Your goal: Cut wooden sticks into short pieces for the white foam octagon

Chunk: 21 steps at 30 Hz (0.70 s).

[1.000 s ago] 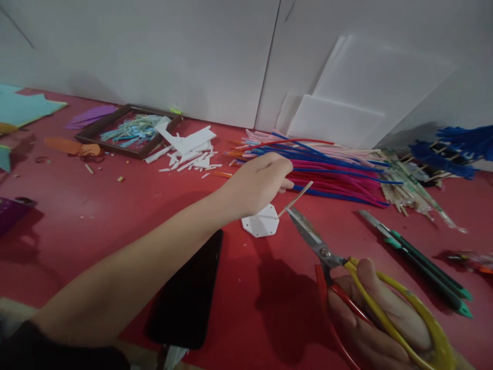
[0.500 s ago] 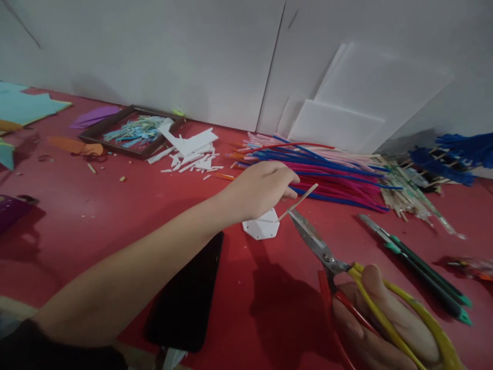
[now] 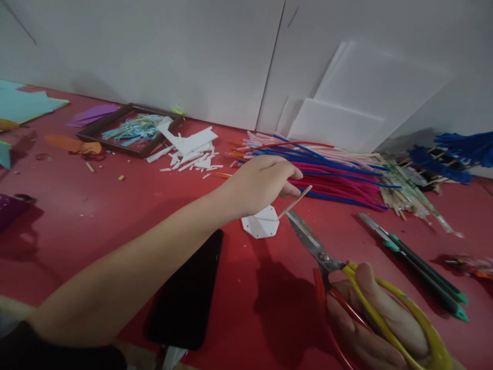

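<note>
My right hand point(image 3: 375, 313) is closed round the handles, one yellow and one red, of a pair of scissors point(image 3: 319, 252). The blade tips touch or nearly touch a thin wooden stick point(image 3: 300, 199). Its lower end meets the edge of a white octagonal piece point(image 3: 262, 227) with small holes along its rim. Above and partly over that piece, my left hand point(image 3: 265, 180) reaches in with bent fingers. Its thumb and whatever it grips are hidden under the palm. The stick's upper end shows close to the left fingertips.
Pink, red and blue pipe cleaners point(image 3: 327, 167) lie behind my hands. A black phone point(image 3: 188, 298) is under my left forearm. Utility knives point(image 3: 419, 272) lie at right. White scraps point(image 3: 196, 149) and a brown frame point(image 3: 115, 141) with paper strips sit at back left, near the wall point(image 3: 173, 56).
The scissors and right hand have shifted slightly left. The stick's upper end has moved left and tilted closer to my left fingers. The left hand has edged slightly up.
</note>
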### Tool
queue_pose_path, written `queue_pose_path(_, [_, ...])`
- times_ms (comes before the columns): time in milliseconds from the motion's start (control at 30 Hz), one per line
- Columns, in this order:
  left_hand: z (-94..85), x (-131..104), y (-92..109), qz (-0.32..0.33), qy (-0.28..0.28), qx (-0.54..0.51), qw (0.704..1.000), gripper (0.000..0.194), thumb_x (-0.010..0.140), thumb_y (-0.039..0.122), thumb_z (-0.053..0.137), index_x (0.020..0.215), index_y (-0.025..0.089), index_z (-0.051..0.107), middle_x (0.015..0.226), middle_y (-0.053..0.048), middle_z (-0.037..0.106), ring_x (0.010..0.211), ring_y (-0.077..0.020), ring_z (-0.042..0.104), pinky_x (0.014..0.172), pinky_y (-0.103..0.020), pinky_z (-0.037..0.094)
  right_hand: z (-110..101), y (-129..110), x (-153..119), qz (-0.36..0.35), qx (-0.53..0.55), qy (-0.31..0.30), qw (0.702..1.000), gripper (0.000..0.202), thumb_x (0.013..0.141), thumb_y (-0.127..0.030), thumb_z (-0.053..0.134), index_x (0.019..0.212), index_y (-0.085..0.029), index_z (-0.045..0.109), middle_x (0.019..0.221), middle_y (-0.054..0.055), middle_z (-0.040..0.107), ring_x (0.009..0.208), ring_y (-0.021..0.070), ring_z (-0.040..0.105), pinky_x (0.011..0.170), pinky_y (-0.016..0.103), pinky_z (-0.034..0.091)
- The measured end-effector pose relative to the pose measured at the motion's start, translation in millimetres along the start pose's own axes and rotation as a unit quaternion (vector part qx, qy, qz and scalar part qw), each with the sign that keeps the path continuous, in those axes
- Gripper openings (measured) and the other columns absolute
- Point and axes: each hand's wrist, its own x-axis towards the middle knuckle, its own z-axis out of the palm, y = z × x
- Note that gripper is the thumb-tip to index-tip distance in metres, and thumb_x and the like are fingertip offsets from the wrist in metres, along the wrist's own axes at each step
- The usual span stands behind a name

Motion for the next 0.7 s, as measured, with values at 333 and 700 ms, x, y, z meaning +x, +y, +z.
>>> queue_pose_path(333, [-1.7, 5, -1, 0.029, -0.029, 0.005, 0.999, 0.028, 0.086, 0.021, 0.04, 0.095, 0.015, 0.066, 0.079, -0.004, 0.072, 0.089, -0.0187, 0.07, 0.085, -0.031, 0.051, -3, 8, 13, -0.058, 0.245, -0.189, 0.949, 0.066, 0.08, -0.082, 0.04, 0.081, -0.018, 0.057, 0.036, -0.011, 0.039, 0.022, 0.0043, 0.038, 0.033, 0.016, 0.044])
queue_pose_path(700, [-2.7, -4, 6, 0.137, -0.025, 0.187, 0.972, 0.037, 0.095, 0.039, 0.044, 0.086, 0.018, 0.073, 0.081, -0.002, 0.072, 0.077, -0.0125, 0.064, 0.072, -0.023, 0.046, 0, 13, 15, -0.067, 0.254, -0.172, 0.95, 0.071, 0.08, -0.085, 0.026, 0.08, -0.018, 0.052, 0.035, -0.011, 0.04, 0.018, 0.0054, 0.034, 0.027, 0.015, 0.038])
